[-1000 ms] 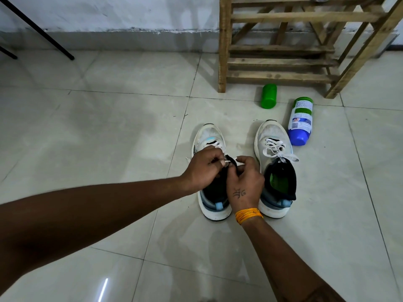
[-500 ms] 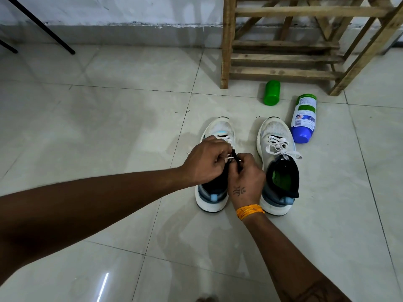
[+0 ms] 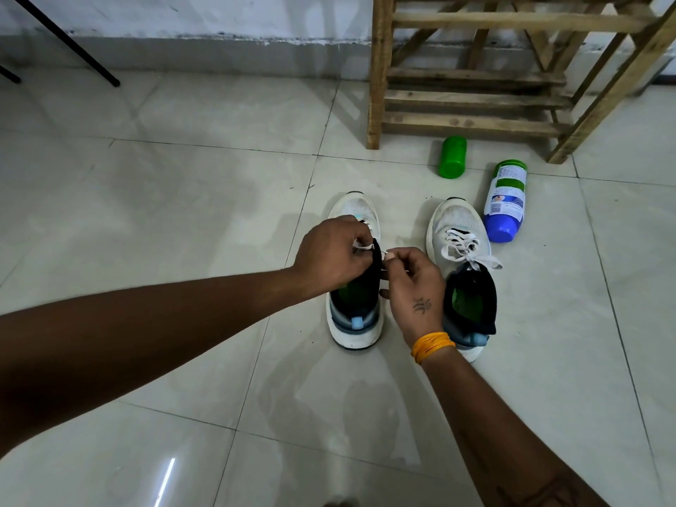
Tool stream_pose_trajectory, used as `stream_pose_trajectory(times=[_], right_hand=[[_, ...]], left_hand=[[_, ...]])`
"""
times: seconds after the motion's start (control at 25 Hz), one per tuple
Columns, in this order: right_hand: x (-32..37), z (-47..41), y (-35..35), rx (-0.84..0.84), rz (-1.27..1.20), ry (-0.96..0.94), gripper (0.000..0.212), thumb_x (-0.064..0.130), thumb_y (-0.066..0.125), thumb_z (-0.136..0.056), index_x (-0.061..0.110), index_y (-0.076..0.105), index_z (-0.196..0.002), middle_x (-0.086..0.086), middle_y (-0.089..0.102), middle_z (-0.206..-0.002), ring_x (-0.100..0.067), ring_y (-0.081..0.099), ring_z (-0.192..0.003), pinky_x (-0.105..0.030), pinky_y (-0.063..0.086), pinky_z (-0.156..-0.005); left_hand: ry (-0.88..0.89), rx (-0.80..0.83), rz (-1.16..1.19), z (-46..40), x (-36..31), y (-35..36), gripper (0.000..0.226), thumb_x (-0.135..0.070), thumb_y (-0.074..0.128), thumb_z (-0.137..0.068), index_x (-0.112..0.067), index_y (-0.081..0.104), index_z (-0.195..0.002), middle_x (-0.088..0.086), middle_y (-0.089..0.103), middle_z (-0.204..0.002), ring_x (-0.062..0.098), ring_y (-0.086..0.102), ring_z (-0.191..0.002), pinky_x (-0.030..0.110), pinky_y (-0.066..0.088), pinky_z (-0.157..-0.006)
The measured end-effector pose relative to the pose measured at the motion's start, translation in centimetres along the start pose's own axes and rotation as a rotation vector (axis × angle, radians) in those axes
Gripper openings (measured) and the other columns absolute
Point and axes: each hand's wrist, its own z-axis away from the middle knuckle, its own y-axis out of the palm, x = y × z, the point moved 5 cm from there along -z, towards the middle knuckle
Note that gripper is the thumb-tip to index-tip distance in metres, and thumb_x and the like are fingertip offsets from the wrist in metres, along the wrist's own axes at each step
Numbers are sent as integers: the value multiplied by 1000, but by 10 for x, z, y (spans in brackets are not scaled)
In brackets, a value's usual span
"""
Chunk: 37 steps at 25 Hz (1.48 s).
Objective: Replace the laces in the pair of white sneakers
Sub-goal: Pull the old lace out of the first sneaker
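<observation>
At frame centre, my left hand [image 3: 334,256] and right hand [image 3: 415,287] each pinch a white lace [image 3: 362,246] end over the left sneaker [image 3: 353,323], fingers curled tight.

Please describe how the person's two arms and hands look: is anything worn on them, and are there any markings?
Both forearms are bare, with no sleeves in view. The right hand has a small dark tattoo on its back, and orange thread bands wrap the right wrist. Faint dark markings, perhaps another tattoo, show on the right forearm near the bottom edge. The left hand and arm show nothing worn and no markings.
</observation>
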Motion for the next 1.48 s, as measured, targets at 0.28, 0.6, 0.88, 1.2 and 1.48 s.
stream_pose_trajectory(times=[0.28,0.6,0.88,1.2,1.48], right_hand=[[18,-20,1,172,-101,197,13,9,63,-97,8,67,-85,-9,66,-79,-19,62,-73,-29,56,-59],[24,-29,2,279,-22,299,21,5,59,-97,6,66,-78,-6,63,-65,-16,61,-61,-30,57,-60],[41,-35,11,290,408,133,26,26,57,-73,8,61,-54,-11,65,-57,-34,68,-62,-50,64,-68],[20,-18,8,132,-188,291,13,5,67,-95,6,72,-83,-11,72,-76,-18,69,-68,-34,61,-68],[28,-1,11,-86,405,-211,34,15,77,-80,14,72,-113,3,75,-77,-16,69,-74,-24,49,-74]], left_hand=[[-162,36,167,0,10,-2,10,-18,82,-78,-25,78,-84,-4,65,-94,15,65,-89,33,53,-81],[-687,184,582,1,14,8,11,-8,81,-83,-18,77,-82,-4,69,-69,2,53,-48,12,35,-41],[-737,215,618,2,17,10,8,-6,80,-82,-8,77,-90,2,70,-68,6,42,-36,14,30,-39],[-680,164,587,0,16,9,8,-13,79,-88,-7,76,-92,0,66,-70,11,50,-44,13,33,-37],[-283,202,226,-7,6,-3,9,-15,74,-90,-15,74,-81,-1,71,-72,14,64,-60,25,52,-59]])
